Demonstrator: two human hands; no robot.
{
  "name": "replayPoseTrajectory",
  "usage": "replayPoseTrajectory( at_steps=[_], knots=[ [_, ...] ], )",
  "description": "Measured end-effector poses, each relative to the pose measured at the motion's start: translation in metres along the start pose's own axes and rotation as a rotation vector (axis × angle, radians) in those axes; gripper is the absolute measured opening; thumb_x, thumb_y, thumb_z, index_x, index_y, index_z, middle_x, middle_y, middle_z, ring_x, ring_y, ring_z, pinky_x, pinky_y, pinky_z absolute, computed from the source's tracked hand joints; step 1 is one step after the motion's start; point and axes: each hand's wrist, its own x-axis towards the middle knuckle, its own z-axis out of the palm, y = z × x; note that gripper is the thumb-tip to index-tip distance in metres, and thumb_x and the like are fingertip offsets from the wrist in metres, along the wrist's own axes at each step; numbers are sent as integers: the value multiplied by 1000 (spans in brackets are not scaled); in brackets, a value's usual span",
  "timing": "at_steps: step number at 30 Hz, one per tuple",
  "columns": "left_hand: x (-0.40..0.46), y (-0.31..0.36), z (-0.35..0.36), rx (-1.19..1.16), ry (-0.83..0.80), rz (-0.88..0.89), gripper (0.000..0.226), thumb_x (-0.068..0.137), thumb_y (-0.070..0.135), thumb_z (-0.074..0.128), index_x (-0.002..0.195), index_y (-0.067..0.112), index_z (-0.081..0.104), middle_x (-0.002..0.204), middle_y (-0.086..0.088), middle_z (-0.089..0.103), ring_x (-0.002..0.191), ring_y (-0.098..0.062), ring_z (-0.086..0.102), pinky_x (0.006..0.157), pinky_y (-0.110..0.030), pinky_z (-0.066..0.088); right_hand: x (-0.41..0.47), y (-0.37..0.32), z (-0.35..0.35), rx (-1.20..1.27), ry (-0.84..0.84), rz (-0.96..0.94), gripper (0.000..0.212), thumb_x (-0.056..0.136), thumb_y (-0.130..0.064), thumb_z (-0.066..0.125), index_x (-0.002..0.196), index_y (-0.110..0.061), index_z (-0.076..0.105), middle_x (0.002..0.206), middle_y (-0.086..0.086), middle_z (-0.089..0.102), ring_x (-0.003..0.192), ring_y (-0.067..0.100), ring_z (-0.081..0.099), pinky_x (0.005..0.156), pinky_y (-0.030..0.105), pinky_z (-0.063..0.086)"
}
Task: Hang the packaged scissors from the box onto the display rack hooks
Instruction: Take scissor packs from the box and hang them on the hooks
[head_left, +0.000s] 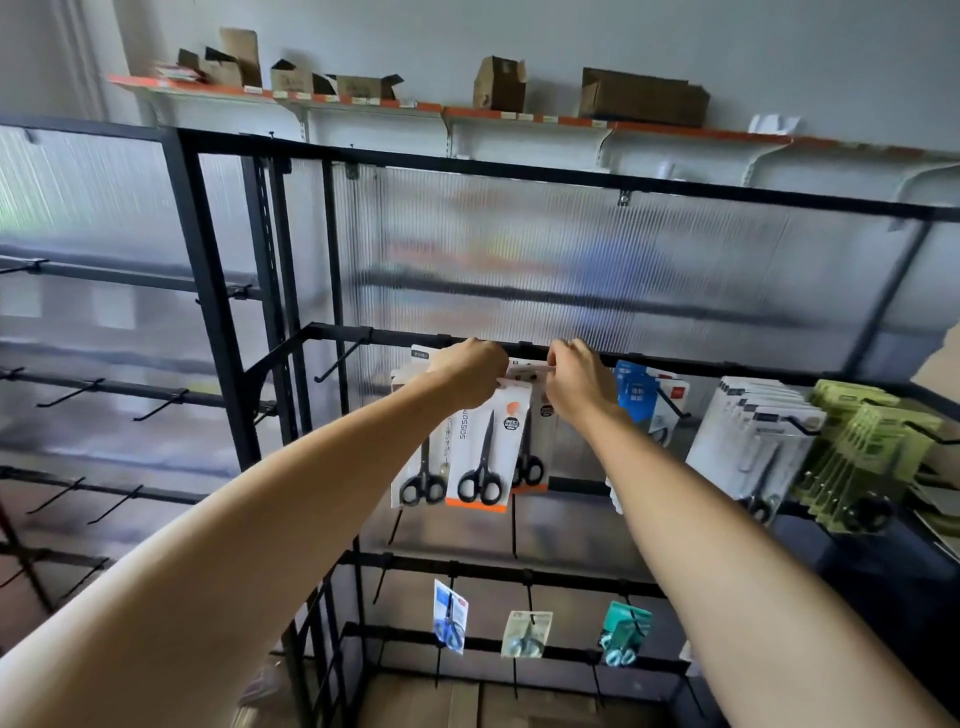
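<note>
Pale wall at the far side, with a white bracketed shelf (363, 106) edged in orange, high up, stocked with open brown cardboard boxes (643, 97). Below it, a black metal display rack (218, 312) backed by ribbed translucent panel (571, 249); bare hooks (337, 358) at left on several rails.

Middle rail, centre: both arms raised to it.
- Left hand (470, 371) — curled at the top edge of a scissors pack (485, 457), white card with orange base strip, black-handled scissors, handles down.
- Right hand (579, 379) — fingers pinched on the same pack's top, just right of the left hand, hard by the rail. Whether the hang hole sat on a hook: could not be told, hidden by the hands.

Just beside and behind the held pack: a second black-scissors pack (415, 467) to the left, a third (530, 462) to the right, both hanging.

Right along the same rail: blue-carded packs (636, 389), then a row of white packs (748, 431), then a row of green packs (862, 447) at far right.

Lower rail, near: three single packs well apart — blue-and-white (450, 616), pale cream (525, 634), teal (623, 634).

Bottom edge: brown cardboard (431, 704) under the rack, blurred.
</note>
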Motion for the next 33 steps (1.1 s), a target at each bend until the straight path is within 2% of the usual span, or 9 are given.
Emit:
replayPoseTrajectory(
  at_steps=[2,4,6,13,17,23,28,30,33],
  knots=[
    [4,4,5,-67,15,2,18,92,6,57,97,20,69,92,-6,67,74,-25,61,58,-30,49,-5,8,-2,-42,1,5,15,88,1,50,91,-14,49,98,0,49,79,17,49,58,28,41],
    [9,8,8,-146,15,19,17,92,3,58,95,16,69,91,-6,67,74,-23,60,60,-31,51,-8,15,-3,-54,-23,1,14,89,-1,50,94,-14,50,98,0,49,81,18,50,62,32,44],
    [13,14,11,-210,28,18,17,91,-1,58,93,12,69,89,-7,66,75,-23,60,61,-28,49,-9,21,-4,-33,-56,13,16,89,0,48,98,-13,52,101,1,49,84,18,51,64,30,41],
    [27,27,22,-300,133,-65,24,84,-9,49,81,9,66,76,-4,57,64,-21,51,53,-25,37,-11,32,-9,-12,-121,10,13,93,-10,52,105,-13,55,106,5,52,93,23,53,80,39,50],
    [29,29,26,-316,118,-58,26,81,-9,45,77,10,62,78,-7,61,70,-25,55,57,-30,44,-11,30,-8,-27,-116,38,19,90,-8,59,108,-14,54,108,6,52,92,22,53,76,38,50],
    [28,36,32,-290,140,-57,21,82,-7,45,79,7,62,78,-12,63,71,-30,57,57,-30,42,-11,27,-5,-5,-154,39,28,91,-26,65,112,-12,53,107,4,50,95,21,50,78,38,47],
    [28,40,29,-290,152,-84,23,76,-5,45,77,13,60,77,-7,63,71,-28,58,54,-27,40,-18,23,-2,-5,-145,14,6,94,-9,51,97,-14,49,108,8,53,100,26,54,73,37,43],
    [28,41,29,-299,138,-84,24,77,-5,44,78,14,58,79,-6,63,72,-27,57,54,-27,37,-22,21,-2,24,-140,-5,8,95,-9,49,92,-16,47,105,10,54,98,28,55,73,38,43],
    [27,44,29,-256,115,-69,22,80,-8,44,84,9,58,86,-8,61,75,-29,57,57,-30,38,-25,19,-1,54,-143,-13,7,96,-14,50,99,-11,56,104,12,56,98,30,57,80,44,49]
  ],
)
